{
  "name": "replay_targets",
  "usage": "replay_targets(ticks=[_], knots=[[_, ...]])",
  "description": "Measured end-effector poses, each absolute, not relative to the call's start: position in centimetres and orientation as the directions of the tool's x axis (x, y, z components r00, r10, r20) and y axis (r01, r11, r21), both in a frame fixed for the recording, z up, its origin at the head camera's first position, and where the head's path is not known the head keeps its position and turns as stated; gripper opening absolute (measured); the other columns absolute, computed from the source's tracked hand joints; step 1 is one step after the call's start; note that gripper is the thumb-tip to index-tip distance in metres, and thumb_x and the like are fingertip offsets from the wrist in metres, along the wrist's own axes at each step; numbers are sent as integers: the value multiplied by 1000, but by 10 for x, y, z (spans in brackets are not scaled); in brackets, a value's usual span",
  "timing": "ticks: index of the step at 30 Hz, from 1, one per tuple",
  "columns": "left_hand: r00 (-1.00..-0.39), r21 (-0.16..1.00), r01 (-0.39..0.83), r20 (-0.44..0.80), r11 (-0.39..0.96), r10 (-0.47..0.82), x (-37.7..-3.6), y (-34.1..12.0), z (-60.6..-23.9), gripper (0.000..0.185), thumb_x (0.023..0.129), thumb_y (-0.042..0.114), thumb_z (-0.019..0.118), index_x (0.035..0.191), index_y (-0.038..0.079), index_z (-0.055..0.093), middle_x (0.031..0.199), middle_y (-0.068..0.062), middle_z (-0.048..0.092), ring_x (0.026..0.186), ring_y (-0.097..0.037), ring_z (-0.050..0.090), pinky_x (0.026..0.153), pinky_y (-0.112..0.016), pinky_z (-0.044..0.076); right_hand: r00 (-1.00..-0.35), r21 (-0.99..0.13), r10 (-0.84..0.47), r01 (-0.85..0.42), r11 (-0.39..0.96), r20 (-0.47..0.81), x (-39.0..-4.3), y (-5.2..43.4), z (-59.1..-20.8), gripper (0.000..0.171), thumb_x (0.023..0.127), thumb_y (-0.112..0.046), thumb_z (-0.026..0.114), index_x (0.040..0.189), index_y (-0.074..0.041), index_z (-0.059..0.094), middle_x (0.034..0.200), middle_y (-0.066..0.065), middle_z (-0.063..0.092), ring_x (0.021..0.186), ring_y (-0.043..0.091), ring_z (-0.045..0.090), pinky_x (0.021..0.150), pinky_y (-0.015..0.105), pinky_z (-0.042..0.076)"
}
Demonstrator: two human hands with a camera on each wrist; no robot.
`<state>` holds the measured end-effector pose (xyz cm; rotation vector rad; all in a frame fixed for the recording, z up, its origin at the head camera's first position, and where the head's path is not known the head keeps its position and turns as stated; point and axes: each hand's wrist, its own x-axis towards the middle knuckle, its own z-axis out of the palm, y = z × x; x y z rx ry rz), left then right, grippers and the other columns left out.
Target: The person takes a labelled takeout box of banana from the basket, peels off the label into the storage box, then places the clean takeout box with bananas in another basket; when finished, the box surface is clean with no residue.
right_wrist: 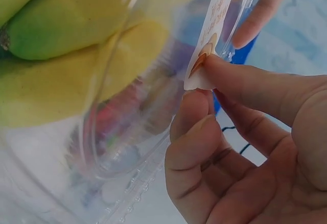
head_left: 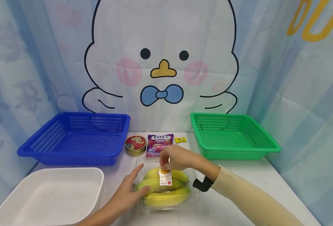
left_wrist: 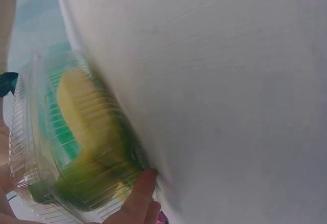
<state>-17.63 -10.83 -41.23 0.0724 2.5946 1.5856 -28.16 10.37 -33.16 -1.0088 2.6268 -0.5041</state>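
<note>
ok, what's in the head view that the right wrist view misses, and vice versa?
Only head: the green basket, the white tray and the black wristband.

Only right wrist: a close look at the palm side of the right hand, plus a dark banana tip.

Both: bananas inside the clear box, the label pinched in the right hand's fingers, and the left hand, only partly seen from the right wrist.
</note>
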Motion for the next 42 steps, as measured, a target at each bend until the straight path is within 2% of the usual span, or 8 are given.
replay_targets(ticks=[8,15,20,37,42], knots=[[-996,886,3,-40,463,82,-175,-109,-413,88,90,39,81,165,22,37,156,-29,46,147,-55,44,115,-77,39,-713,-414,-691,-598,687,-117,-279,105,-330,17,94,-10,80,80,-17,72,76,-7,67,72,9,57,69,23,50],[-996,881,0,-41,472,78,-173,-110,-413,88,90,38,81,165,22,39,155,-28,48,147,-55,44,116,-76,38,-688,-435,-718,-616,656,-109,-277,106,-329,17,95,-11,79,81,-16,70,75,-7,66,70,10,57,66,20,49],[-996,880,3,-38,475,75,-173,-109,-413,87,90,38,82,165,24,39,155,-27,48,147,-54,44,116,-77,38,-689,-440,-717,-614,655,-105,-276,107,-327,18,95,-11,79,81,-16,69,74,-8,64,68,6,54,63,19,47],[-997,872,21,-19,489,75,-174,-109,-415,88,88,39,83,164,24,41,152,-25,51,145,-50,48,116,-75,40,-670,-469,-735,-618,631,-105,-275,112,-324,18,95,-11,79,81,-17,70,73,-8,66,68,11,57,63,19,48],[-997,870,23,-16,493,74,-173,-109,-414,87,88,39,83,163,24,42,151,-24,52,145,-48,49,116,-74,40,-667,-462,-739,-630,624,-90,-274,112,-323,18,95,-11,79,80,-17,71,74,-8,65,67,9,56,62,19,47]])
